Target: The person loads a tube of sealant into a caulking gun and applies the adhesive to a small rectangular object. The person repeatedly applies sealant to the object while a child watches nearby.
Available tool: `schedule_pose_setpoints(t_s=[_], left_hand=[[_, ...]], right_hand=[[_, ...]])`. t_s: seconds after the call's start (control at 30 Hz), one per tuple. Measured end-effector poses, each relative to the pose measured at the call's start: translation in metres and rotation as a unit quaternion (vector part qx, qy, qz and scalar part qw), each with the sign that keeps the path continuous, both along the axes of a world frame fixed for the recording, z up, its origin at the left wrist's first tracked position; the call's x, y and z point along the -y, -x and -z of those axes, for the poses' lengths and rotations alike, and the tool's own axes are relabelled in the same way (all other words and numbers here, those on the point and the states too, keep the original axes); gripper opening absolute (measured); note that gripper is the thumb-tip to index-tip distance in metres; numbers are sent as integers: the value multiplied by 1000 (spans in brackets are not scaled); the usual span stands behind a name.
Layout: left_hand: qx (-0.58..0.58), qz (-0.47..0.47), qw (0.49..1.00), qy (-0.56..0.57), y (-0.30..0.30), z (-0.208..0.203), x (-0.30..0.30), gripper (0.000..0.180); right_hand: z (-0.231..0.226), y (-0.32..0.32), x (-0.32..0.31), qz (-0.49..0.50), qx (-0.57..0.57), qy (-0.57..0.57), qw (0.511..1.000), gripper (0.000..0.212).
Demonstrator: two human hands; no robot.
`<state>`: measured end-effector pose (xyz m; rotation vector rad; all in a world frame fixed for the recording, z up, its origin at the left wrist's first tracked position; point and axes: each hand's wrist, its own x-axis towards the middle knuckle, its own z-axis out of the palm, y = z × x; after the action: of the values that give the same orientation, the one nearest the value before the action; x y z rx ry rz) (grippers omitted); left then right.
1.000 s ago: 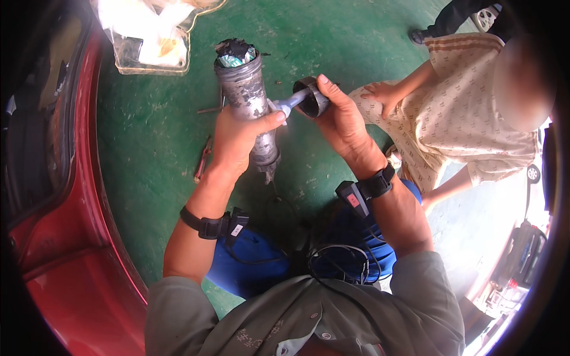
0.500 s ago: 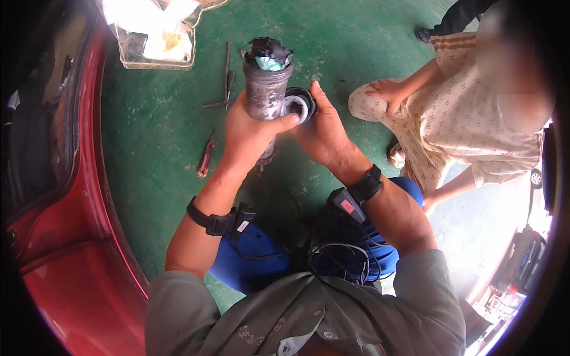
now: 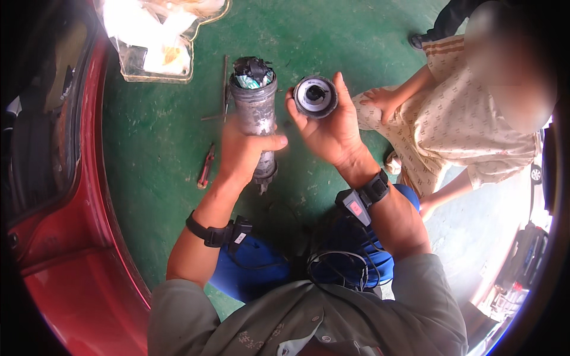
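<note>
My left hand is wrapped round a worn grey metal cylinder, its thumb stretched across the front. The cylinder is upright in the picture, with a ridged rim at its far end. Crumpled black and green-white material bulges out of that end. A narrow fitting sticks out of the near end. My right hand holds a round dark cap between thumb and fingers, to the right of the cylinder and apart from it. The cap's hollow side faces me and shows a white inner ring with a black middle.
On the green floor lie a red-handled tool and a long metal rod tool. A red car stands along the left. A clear tray with white items is at the far left. Another person crouches at the right.
My hands have come apart. The cap has moved right, away from the cylinder, and now shows its inside. The cylinder has come slightly nearer and left.
</note>
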<state>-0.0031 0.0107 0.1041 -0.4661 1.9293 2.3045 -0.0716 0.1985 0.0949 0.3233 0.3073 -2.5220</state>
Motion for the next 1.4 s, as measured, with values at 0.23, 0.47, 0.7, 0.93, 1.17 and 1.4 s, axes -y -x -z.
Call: schedule_pose_setpoints(t_s=[0.23,0.47,0.7,0.93,1.17,1.4], left_hand=[[16,21,1000,-3,-6,-5,-7,40],[33,85,995,43,-12,-11,-16,37],[43,164,983,73,-14,-8,-31,39],[45,185,978,82,-17,-10,-35,38],[69,188,978,59,-16,-5,-35,38],[91,189,977,24,-18,-8,-35,38]], right_hand=[[-17,7,-4,23,-54,-9,998,50],[-25,19,-17,20,-146,-35,988,45],[-49,27,-27,16,-314,-191,930,46],[-57,22,-37,-47,-399,-252,880,51],[-50,18,-38,-52,-411,-273,868,58],[-49,13,-34,-69,-413,-312,852,66]])
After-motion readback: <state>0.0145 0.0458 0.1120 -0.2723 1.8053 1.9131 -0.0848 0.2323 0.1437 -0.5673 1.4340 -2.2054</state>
